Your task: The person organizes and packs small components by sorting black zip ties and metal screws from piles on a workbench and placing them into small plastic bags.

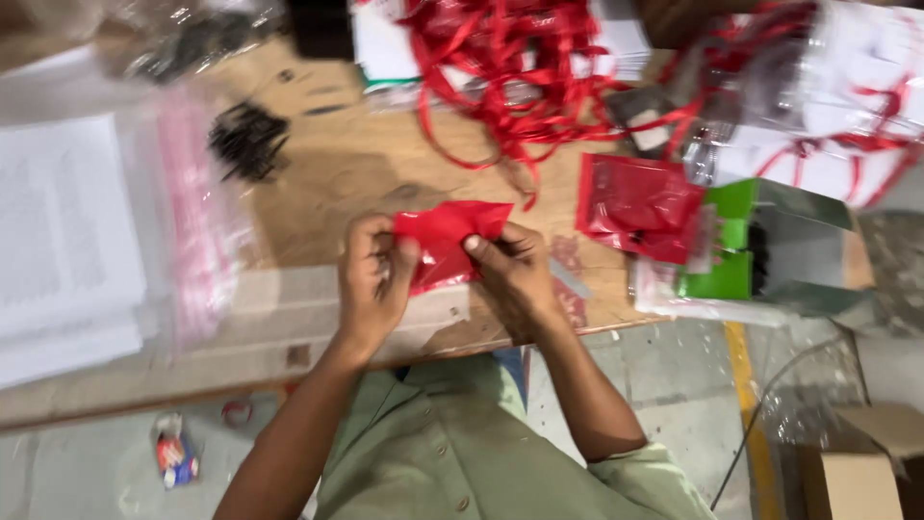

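- Bench left end: stack of white printed paper sheets (63,241), clear plastic bag with pink strip (197,221) beside it, small pile of black clips (248,140) further back.
- Left hand (371,279): fingers curled, pinching left edge of the small glossy red plastic pouch (448,241), wrist bent inward.
- Pouch sits over the bench's near edge, mid-span, between both hands.
- Right hand (510,274): thumb on top, pinching the right edge, forearm angled up from the lower right.
- Judgement: keep both pinches near the top edge, tension even, so the film doesn't crumple.
- Far right: tangle of red ribbon lanyards (510,67), flat red pouch (635,207), green-and-grey box (751,250).
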